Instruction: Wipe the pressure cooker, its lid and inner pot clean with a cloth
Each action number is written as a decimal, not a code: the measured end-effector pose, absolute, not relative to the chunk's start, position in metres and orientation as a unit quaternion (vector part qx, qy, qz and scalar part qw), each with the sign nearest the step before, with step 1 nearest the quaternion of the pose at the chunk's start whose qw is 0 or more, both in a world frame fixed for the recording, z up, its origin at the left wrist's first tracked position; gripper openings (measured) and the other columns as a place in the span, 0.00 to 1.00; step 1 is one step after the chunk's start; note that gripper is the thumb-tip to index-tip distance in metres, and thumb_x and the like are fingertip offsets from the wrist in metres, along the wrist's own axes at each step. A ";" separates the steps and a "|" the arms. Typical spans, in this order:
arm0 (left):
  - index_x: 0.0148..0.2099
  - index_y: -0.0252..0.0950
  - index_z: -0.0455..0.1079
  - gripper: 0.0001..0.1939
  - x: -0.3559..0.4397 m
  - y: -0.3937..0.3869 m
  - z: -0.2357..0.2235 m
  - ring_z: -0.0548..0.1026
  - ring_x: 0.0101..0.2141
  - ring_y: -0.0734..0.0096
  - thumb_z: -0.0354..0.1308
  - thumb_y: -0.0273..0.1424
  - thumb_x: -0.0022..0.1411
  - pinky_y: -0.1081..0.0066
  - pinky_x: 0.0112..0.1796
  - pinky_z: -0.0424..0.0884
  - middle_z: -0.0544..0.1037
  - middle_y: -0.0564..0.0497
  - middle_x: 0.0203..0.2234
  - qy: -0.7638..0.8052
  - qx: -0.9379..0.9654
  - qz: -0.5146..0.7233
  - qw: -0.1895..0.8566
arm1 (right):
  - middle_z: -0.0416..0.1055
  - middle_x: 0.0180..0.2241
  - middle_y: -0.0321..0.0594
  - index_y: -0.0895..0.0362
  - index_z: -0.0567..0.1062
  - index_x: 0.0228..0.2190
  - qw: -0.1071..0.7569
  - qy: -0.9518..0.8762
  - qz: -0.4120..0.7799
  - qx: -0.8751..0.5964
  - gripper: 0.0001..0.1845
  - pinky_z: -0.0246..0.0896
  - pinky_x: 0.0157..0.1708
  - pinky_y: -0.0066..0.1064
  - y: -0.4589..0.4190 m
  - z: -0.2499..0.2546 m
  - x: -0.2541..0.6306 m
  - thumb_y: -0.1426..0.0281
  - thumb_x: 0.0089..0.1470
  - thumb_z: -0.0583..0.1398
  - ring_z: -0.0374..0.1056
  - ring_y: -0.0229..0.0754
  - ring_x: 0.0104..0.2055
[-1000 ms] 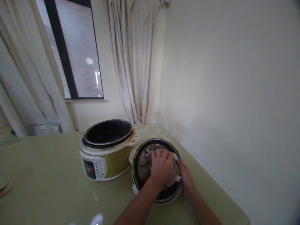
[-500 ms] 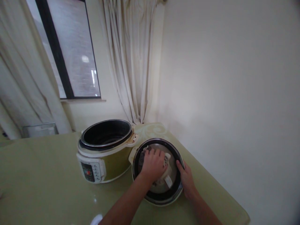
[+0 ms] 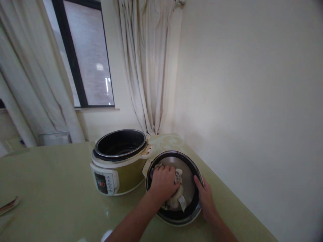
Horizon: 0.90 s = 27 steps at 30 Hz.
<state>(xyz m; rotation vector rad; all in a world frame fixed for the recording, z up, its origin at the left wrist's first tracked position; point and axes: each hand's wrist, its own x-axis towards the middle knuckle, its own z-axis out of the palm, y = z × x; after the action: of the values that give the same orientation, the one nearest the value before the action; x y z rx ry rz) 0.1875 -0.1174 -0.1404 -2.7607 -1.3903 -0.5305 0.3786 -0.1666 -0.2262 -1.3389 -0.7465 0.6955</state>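
Observation:
An upturned round cooker lid (image 3: 189, 165) with a black rim and metal inner face lies on the green table (image 3: 50, 188). My left hand (image 3: 163, 183) presses a crumpled whitish cloth (image 3: 176, 198) against the lid's inner face, fingers curled over it. My right hand (image 3: 205, 198) grips the lid's right rim, thumb on the edge. Just left of the lid stands the open olive-green pressure cooker (image 3: 118, 161) with its dark inner pot and a white control panel.
The table sits in a corner: a cream wall (image 3: 247, 101) runs along its right edge, curtains (image 3: 148, 67) and a window (image 3: 85, 57) stand behind. Some flat items (image 3: 8, 205) lie at the table's left edge. A small white object (image 3: 107, 235) shows at the bottom.
My left hand has slid the cloth from the lid's right centre toward its left side and then nearer me. My right hand kept its hold on the rim.

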 end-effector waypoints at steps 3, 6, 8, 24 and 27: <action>0.43 0.39 0.74 0.17 0.170 -0.117 -0.107 0.80 0.40 0.55 0.55 0.47 0.69 0.60 0.40 0.70 0.82 0.45 0.38 -0.513 -0.836 -0.195 -0.015 | 0.82 0.50 0.41 0.52 0.84 0.46 0.671 -0.331 0.320 -0.581 0.31 0.68 0.60 0.46 -0.168 -0.224 0.376 0.44 0.47 0.68 0.75 0.57 0.55; 0.44 0.40 0.73 0.15 0.162 -0.129 -0.086 0.79 0.40 0.55 0.55 0.45 0.70 0.58 0.41 0.69 0.81 0.47 0.37 -0.537 -0.805 -0.249 0.037 | 0.81 0.52 0.40 0.52 0.84 0.45 0.676 -0.323 0.314 -0.583 0.31 0.65 0.63 0.47 -0.167 -0.226 0.376 0.44 0.46 0.69 0.74 0.57 0.57; 0.46 0.41 0.73 0.13 0.163 -0.135 -0.080 0.77 0.43 0.52 0.56 0.44 0.70 0.55 0.43 0.68 0.80 0.47 0.39 -0.520 -0.799 -0.284 0.100 | 0.81 0.53 0.40 0.52 0.84 0.46 0.673 -0.317 0.318 -0.588 0.32 0.64 0.64 0.47 -0.167 -0.228 0.377 0.44 0.46 0.69 0.73 0.57 0.59; 0.67 0.44 0.64 0.33 0.204 -0.080 -0.138 0.61 0.64 0.39 0.61 0.50 0.64 0.40 0.61 0.54 0.68 0.39 0.65 -0.475 -0.820 -0.299 0.111 | 0.80 0.53 0.41 0.52 0.83 0.50 0.665 -0.347 0.289 -0.595 0.35 0.66 0.62 0.45 -0.175 -0.228 0.377 0.44 0.47 0.68 0.73 0.58 0.59; 0.60 0.41 0.69 0.22 0.207 -0.076 -0.128 0.70 0.55 0.47 0.58 0.44 0.68 0.48 0.54 0.65 0.74 0.41 0.57 -0.515 -0.807 -0.282 0.074 | 0.81 0.53 0.41 0.52 0.82 0.51 0.663 -0.349 0.294 -0.594 0.35 0.67 0.61 0.47 -0.175 -0.228 0.376 0.43 0.48 0.68 0.73 0.59 0.59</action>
<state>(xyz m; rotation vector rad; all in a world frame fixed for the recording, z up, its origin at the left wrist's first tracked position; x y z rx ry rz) 0.2071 -0.0761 -0.1276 -2.4209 -1.5445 -0.8454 0.3761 -0.1748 -0.2281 -1.3423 -0.7895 0.6644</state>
